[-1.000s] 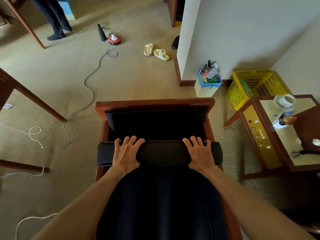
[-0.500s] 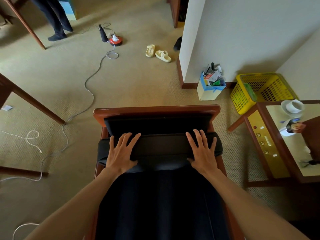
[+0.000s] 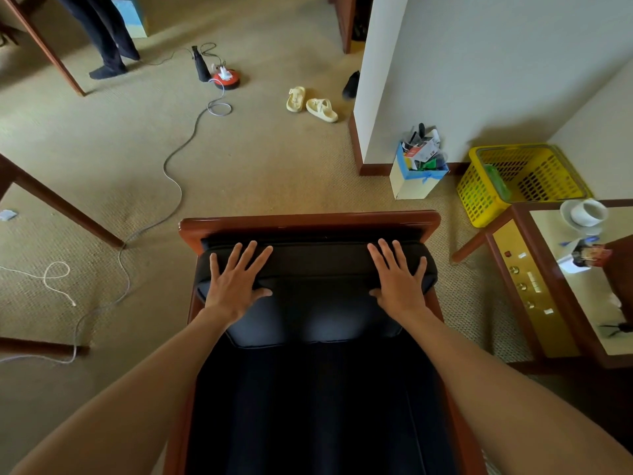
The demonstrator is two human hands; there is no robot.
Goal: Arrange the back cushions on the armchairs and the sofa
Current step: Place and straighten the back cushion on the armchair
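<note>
A black back cushion (image 3: 318, 269) leans against the red-brown wooden top rail of the armchair (image 3: 308, 221) in front of me. My left hand (image 3: 236, 282) lies flat on the cushion's left part, fingers spread. My right hand (image 3: 397, 279) lies flat on its right part in the same way. Neither hand wraps around the cushion. Below it, the black seat cushion (image 3: 315, 406) fills the chair between my forearms.
A wooden side table (image 3: 520, 289) with a white cup (image 3: 585, 212) stands close on the right. Behind it are a yellow basket (image 3: 513, 180) and a box of odds and ends (image 3: 416, 173). Cables (image 3: 174, 186) snake over the carpet at left, near wooden furniture legs (image 3: 61, 207). Slippers (image 3: 311, 104) and a person's legs (image 3: 106, 39) are farther back.
The back cushion has gone from a low, tilted position up against the top rail. My fingers, curled over its edge before, now lie flat and spread on it.
</note>
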